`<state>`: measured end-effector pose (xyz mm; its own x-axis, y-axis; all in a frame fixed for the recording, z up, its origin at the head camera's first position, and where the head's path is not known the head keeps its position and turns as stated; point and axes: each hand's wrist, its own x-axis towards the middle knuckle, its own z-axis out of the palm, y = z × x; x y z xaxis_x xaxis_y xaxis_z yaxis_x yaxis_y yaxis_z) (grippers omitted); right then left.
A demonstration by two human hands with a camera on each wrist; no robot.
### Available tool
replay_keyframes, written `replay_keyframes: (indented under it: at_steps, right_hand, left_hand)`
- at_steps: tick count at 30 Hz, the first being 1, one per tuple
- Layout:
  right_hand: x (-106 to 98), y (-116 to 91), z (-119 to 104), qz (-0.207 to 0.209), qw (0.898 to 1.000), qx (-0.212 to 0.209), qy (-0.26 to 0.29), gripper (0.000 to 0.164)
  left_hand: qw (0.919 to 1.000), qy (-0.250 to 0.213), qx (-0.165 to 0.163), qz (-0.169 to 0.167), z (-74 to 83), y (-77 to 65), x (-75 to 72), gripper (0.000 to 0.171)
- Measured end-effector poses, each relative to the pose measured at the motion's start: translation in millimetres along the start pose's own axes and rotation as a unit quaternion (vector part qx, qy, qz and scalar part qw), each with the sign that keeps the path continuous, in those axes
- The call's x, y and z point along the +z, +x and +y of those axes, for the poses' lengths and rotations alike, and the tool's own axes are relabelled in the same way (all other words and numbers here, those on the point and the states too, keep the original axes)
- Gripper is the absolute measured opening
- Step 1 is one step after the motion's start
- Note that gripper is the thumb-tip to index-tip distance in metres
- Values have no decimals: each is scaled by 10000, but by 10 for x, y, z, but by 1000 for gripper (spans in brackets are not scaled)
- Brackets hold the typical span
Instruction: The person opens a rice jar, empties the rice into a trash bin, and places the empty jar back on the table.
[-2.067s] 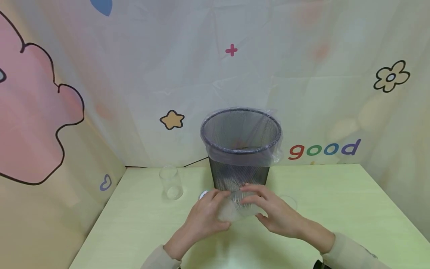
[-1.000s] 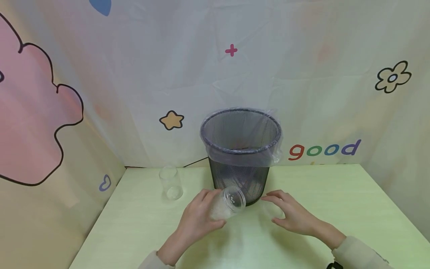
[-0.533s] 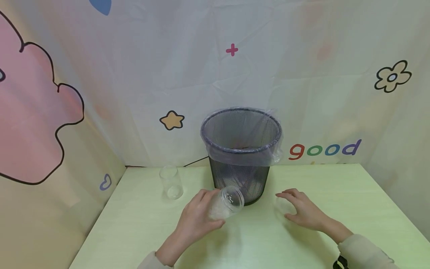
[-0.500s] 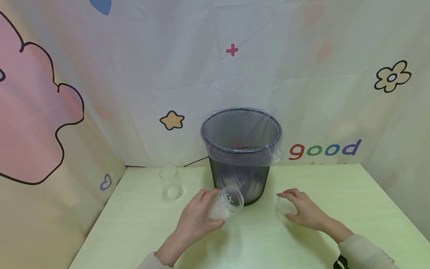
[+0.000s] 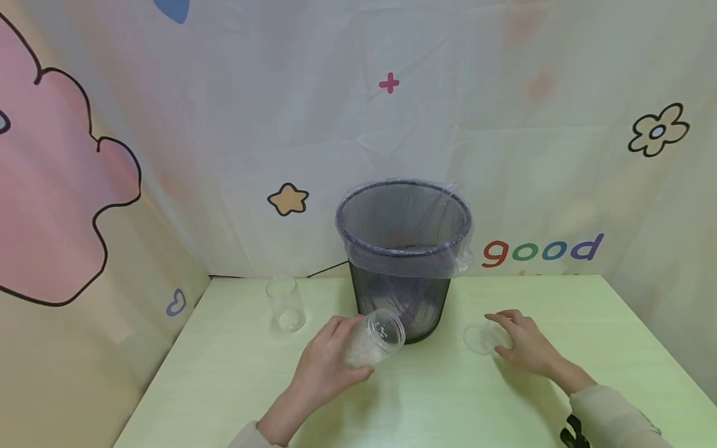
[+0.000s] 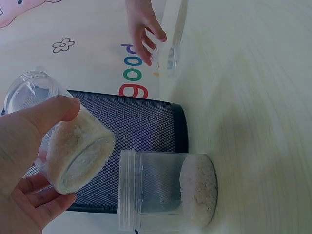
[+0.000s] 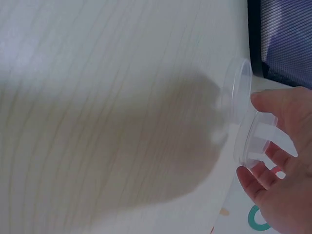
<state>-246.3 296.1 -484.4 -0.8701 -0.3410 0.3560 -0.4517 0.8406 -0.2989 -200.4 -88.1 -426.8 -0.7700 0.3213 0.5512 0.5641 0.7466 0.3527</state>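
Observation:
My left hand [image 5: 330, 358] grips a clear screw-top jar [image 5: 370, 345], tilted with its open mouth to the right. White grains like rice [image 6: 68, 141] lie against its lower side. Inside my right hand [image 5: 526, 342], a clear round lid [image 7: 253, 134] is held between thumb and fingers. A second clear lid [image 7: 238, 90] is right beside it at the table surface, overlapping it in the head view. Another clear jar [image 6: 161, 187], upright and partly filled with grains, shows in the left wrist view in front of the bin.
A black mesh bin [image 5: 403, 292] lined with a thin plastic bag stands at the back centre. An upright clear glass container [image 5: 284, 305] is at the left. A printed curtain [image 5: 504, 93] hangs behind the pale table [image 5: 437, 404].
My right hand has moved from the jar's mouth rightwards with the lid, to the other lid on the table. The left hand still holds the tilted jar in nearly the same place.

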Motion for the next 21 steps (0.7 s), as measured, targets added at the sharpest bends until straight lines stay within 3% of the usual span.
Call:
replay_keyframes:
  at_steps: [12,21]
  right_hand:
    - [19,-59,185,-347,9953,908,12,53]
    - [79,-59,280,-461,9943,957,-106,51]
  left_hand:
    - [10000,-11,22,34,-14,-46,14,75]
    - [9998,-9,133,152,-33,-77,26,73]
